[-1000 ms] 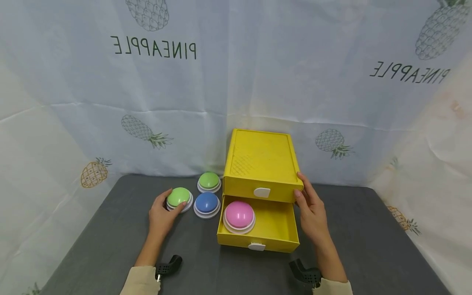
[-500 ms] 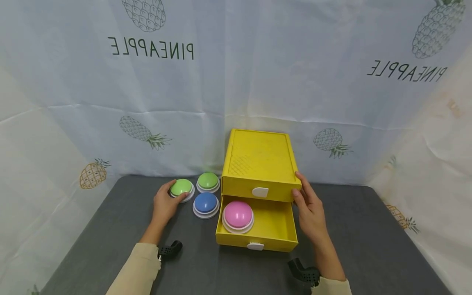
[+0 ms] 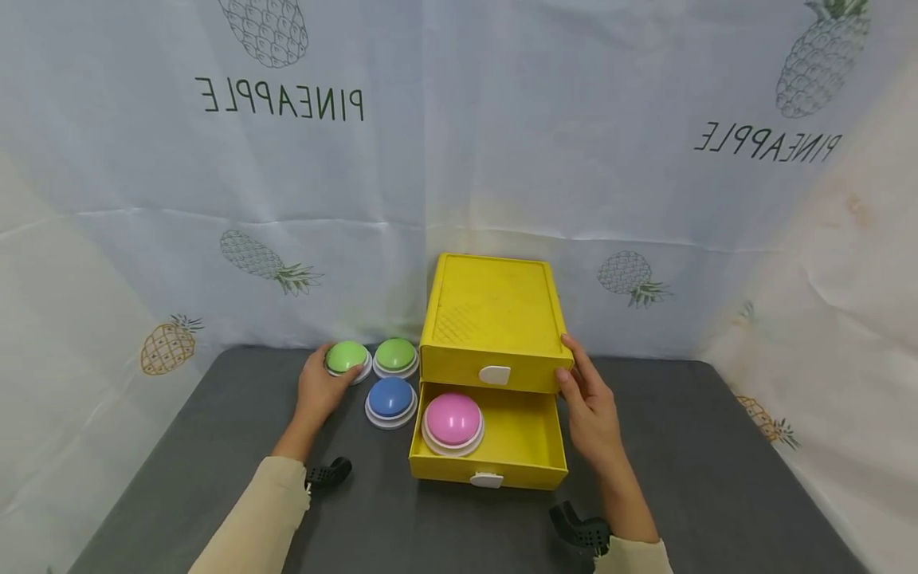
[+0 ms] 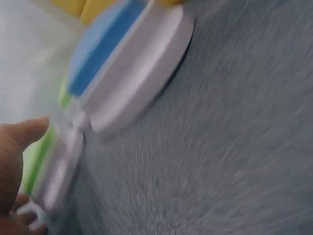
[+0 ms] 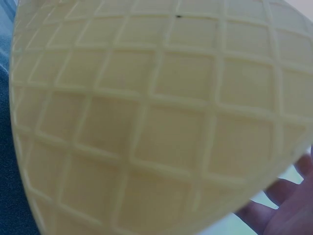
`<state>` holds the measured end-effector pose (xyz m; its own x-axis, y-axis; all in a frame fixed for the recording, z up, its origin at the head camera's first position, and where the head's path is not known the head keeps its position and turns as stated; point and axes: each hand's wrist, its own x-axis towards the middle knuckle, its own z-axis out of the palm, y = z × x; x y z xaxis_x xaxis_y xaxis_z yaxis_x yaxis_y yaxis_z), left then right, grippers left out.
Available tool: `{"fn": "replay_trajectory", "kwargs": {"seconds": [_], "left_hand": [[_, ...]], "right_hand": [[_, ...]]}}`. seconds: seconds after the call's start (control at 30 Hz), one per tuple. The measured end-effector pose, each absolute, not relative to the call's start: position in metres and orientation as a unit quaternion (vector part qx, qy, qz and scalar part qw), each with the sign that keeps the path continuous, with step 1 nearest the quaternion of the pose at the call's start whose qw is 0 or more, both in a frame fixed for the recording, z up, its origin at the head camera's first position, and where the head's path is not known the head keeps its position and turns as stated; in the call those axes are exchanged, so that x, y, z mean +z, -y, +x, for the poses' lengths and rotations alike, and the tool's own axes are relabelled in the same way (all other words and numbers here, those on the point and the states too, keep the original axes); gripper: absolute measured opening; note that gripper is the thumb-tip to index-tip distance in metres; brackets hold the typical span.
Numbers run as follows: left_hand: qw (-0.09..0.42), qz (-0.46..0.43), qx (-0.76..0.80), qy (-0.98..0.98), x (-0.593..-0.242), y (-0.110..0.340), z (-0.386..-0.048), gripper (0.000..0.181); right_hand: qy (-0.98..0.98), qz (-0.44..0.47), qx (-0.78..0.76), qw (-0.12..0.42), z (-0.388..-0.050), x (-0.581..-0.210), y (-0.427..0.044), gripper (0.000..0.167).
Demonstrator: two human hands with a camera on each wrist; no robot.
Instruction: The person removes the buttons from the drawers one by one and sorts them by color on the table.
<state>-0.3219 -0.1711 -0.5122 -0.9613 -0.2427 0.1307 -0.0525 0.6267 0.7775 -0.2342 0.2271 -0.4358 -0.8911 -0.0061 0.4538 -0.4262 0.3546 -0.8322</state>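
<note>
My left hand (image 3: 319,388) holds a green dome-topped push button (image 3: 347,358) at the back left of the table, thumb on its near right side and fingers at its left. Its white base is partly hidden by the hand. A second green button (image 3: 395,355) stands close to its right, and a blue button (image 3: 390,397) sits nearer the front. My right hand (image 3: 595,410) rests against the front right corner of a yellow drawer box (image 3: 495,307), fingers along its side, thumb at the front. A pink button (image 3: 453,419) lies on the left in the pulled-out lower drawer (image 3: 527,434).
The grey tabletop (image 3: 358,518) backs onto a white pineapple-print curtain (image 3: 373,183). White tabs mark the upper drawer (image 3: 452,365) and the lower one; the upper drawer is closed. In the right wrist view, the box's gridded side wall (image 5: 161,117) fills most of the frame.
My left hand has slid the green button toward the back, until it stands level with the other green one. The right hand keeps its place on the box; the head view has shifted slightly.
</note>
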Motion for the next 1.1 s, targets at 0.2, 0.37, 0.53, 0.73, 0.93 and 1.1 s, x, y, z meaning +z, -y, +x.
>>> {"fn": "replay_trajectory", "kwargs": {"seconds": [0.2,0.37,0.53,0.73,0.93,1.1], "left_hand": [[0.111,0.023,-0.443,0.889,-0.466,0.138,-0.277,0.070],[0.139,-0.087,-0.447,0.879,-0.431,0.105,-0.224,0.048],[0.169,-0.180,-0.425,0.871,-0.414,0.071,-0.194,0.035],[0.082,-0.201,-0.412,0.885,-0.404,0.036,-0.189,0.029],[0.043,-0.205,-0.344,0.915,-0.397,0.022,-0.193,0.034],[0.038,-0.203,-0.278,0.938,-0.393,0.018,-0.197,0.035]], "right_hand": [[0.806,0.130,0.548,0.185,-0.236,-0.435,-0.228,0.052],[0.809,0.128,0.544,0.183,-0.235,-0.436,-0.231,0.052],[0.806,0.125,0.548,0.185,-0.233,-0.439,-0.235,0.051],[0.800,0.125,0.558,0.182,-0.231,-0.440,-0.236,0.052],[0.793,0.128,0.566,0.187,-0.232,-0.439,-0.233,0.051],[0.789,0.134,0.570,0.188,-0.234,-0.437,-0.230,0.051]]}}
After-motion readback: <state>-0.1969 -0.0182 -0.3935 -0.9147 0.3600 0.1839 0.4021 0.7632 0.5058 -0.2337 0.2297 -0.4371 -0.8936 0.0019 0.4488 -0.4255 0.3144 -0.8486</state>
